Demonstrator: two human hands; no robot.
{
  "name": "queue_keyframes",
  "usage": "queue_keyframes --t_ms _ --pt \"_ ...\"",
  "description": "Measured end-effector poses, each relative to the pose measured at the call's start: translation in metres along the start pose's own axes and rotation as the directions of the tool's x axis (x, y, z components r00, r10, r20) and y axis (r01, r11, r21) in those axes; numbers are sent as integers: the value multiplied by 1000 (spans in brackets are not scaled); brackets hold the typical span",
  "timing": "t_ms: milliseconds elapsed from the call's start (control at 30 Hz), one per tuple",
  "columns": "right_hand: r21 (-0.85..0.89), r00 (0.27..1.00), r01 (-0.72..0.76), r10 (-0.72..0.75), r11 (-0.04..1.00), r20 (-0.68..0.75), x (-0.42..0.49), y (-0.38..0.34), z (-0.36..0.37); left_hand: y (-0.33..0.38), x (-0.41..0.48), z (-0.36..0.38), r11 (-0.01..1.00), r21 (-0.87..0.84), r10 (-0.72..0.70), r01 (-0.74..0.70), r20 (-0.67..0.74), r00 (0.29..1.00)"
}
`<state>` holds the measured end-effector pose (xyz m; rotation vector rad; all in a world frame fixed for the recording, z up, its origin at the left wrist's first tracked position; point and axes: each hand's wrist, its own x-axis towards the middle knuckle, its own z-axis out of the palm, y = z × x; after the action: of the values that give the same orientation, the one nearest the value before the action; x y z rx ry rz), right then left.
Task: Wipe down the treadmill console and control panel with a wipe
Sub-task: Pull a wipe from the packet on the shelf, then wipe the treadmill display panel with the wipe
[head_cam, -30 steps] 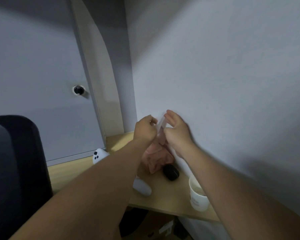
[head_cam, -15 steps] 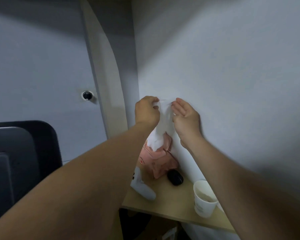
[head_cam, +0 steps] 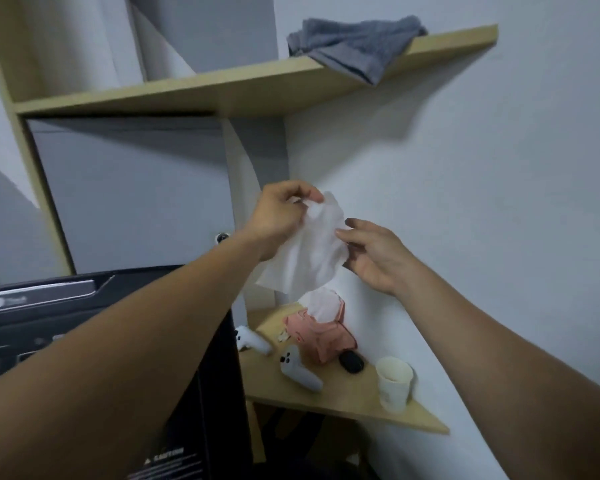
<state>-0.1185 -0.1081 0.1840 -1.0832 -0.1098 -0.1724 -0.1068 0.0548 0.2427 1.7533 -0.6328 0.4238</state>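
A white wipe [head_cam: 309,251] hangs in the air, pinched at its top corner by my left hand [head_cam: 281,216]. My right hand [head_cam: 374,254] is beside its right edge with the fingers spread, touching or nearly touching the sheet. Below it a pink wipe pack [head_cam: 321,336] stands on a low wooden shelf [head_cam: 347,400], with another white sheet sticking out of its top. The black treadmill console [head_cam: 42,317] fills the lower left, partly hidden behind my left forearm.
On the low shelf lie two white game controllers [head_cam: 300,370], a small black object [head_cam: 351,362] and a white paper cup [head_cam: 394,382]. A grey towel [head_cam: 354,43] sits on the upper wooden shelf [head_cam: 222,88]. A white wall is on the right.
The wipe has come free of the pack and been lifted higher. My right hand has let go of its top and spread open. The view has tilted up, showing the upper shelf and console.
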Motion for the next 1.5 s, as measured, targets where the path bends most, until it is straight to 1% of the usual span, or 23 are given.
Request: queue_keyframes --t_ms 67,133,200,233,333,367,433,533,567,633,733,800,833,900,967,1000,1100,1167,1233,1267,1367,1433,1500 --pt "191 999 38 -38 981 -6 -24 -1 11 5 -23 -25 996 -51 -69 68 -31 997" --pt "267 994 -36 8 963 107 -48 12 25 4 -49 -49 984 -73 -157 160 45 987" --pt "81 977 -151 136 985 165 -71 31 43 -1 -73 -72 970 -64 -226 234 112 968" --pt "-39 979 -156 159 987 130 -79 39 50 -3 -83 -84 960 -84 -258 267 106 960" --pt "-249 999 -39 32 968 -29 -96 49 78 -4 -109 -119 932 -178 -314 316 41 949" --pt "-274 998 -2 -14 962 -57 -101 49 89 -5 -118 -130 923 -203 -319 327 71 945" --pt "-292 997 32 -52 956 -63 -111 53 110 -6 -139 -153 896 -245 -317 371 233 919" --pt "-432 995 50 -80 900 -52 -130 61 142 -3 -166 -184 887 -193 -328 421 379 865" --pt "-491 994 55 -93 869 -53 -135 64 152 0 -174 -193 886 -184 -336 425 375 864" --pt "-528 995 55 -91 848 -43 -146 70 169 4 -187 -210 884 -209 -358 418 272 893" --pt "-397 996 -12 46 918 77 -164 84 191 7 -208 -236 896 -259 -374 362 1 927" --pt "-315 987 -61 104 947 121 -175 89 206 8 -223 -253 898 -284 -370 335 -82 925" --pt "-264 986 -78 114 961 124 -179 91 214 7 -231 -261 894 -289 -371 341 -57 927" --pt "-165 985 -119 138 979 107 -188 94 229 2 -246 -274 884 -280 -370 375 72 926" --pt "-139 982 -149 163 979 98 -195 102 240 -5 -260 -283 902 -189 -362 388 157 919" --pt "-149 982 -150 165 977 94 -198 106 245 -7 -266 -288 912 -150 -361 383 152 920" --pt "-195 986 -121 140 973 88 -208 115 255 -5 -278 -298 940 -130 -317 317 16 948" --pt "-258 981 -111 148 960 126 -215 119 259 -4 -281 -307 965 -18 -264 263 -33 964" --pt "-413 975 -69 149 908 165 -221 122 263 -4 -283 -314 965 119 -232 234 -34 972" --pt "-521 976 -25 133 853 170 -223 124 264 -5 -284 -316 957 185 -224 224 -24 974" --pt "-816 987 143 -23 560 157 -221 128 263 -5 -286 -318 886 435 -196 158 44 980" --pt "-874 974 226 -110 430 198 -218 127 261 -8 -285 -317 782 616 -169 92 68 983" --pt "-884 957 288 -144 369 252 -215 125 258 -8 -282 -316 729 683 -119 39 71 990"
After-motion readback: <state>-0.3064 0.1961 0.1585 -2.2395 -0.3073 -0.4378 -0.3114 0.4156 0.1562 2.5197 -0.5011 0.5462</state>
